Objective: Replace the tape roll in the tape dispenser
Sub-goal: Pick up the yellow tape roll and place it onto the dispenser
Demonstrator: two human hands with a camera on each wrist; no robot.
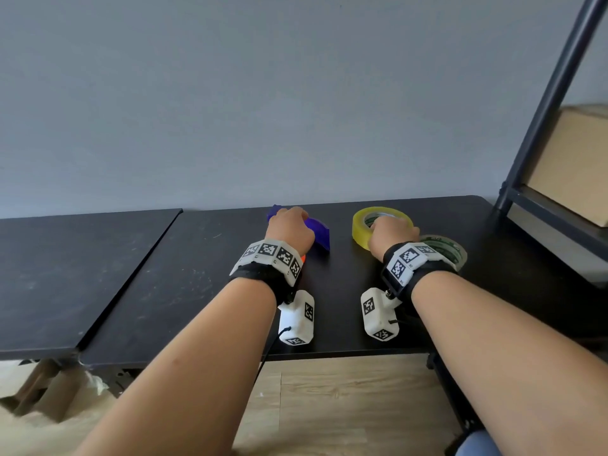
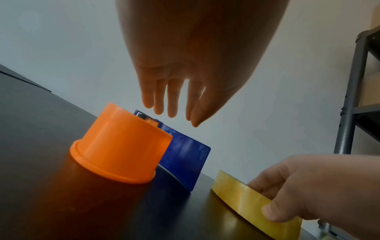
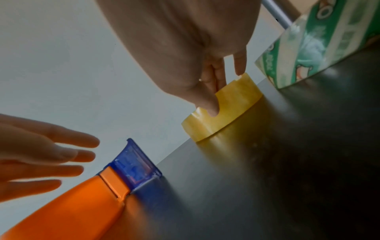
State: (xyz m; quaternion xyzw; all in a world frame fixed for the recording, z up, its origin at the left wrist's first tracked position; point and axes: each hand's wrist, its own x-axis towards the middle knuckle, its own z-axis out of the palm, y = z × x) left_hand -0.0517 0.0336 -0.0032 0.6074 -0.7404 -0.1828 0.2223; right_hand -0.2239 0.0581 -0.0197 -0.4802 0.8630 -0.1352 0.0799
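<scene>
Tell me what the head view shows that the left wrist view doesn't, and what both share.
Head view only: a second tape roll with green print, lying beside the right wrist, and the yellow tape roll's open ring. Left wrist view only: the dispenser's orange part standing on the table, and the left hand's fingers straight, hovering above the blue part. Both: the right hand gripping the yellow roll.

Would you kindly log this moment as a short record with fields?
left hand: open, fingers straight, above the dispenser, not touching
right hand: pinches the yellow roll's rim
dispenser: orange and blue, on the table
yellow roll: flat on the table
green roll: on the table, beside the yellow roll
</scene>
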